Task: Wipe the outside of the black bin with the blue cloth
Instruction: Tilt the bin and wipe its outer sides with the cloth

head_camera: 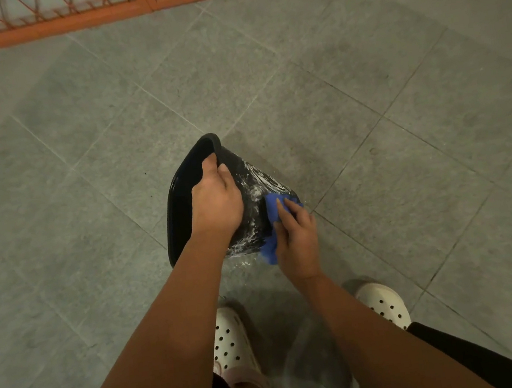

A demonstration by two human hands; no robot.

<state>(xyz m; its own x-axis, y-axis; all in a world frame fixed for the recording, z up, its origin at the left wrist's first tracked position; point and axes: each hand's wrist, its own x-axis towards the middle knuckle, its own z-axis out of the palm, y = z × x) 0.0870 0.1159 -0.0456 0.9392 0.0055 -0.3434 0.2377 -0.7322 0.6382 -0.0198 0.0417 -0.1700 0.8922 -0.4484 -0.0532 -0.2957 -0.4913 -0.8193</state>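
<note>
Gripping the rim of the tilted black bin on the tiled floor, the left hand could slip on the soapy plastic, dropping it. White suds streak its wall where the right hand presses the bunched blue cloth.

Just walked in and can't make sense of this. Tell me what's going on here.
A person is washing a black bin on the tiled floor. The left hand grips the bin's rim and holds it tipped, opening to the left. The right hand presses a blue cloth against the outer wall, which is streaked with white suds. The floor near the white clogs looks wet.
</note>
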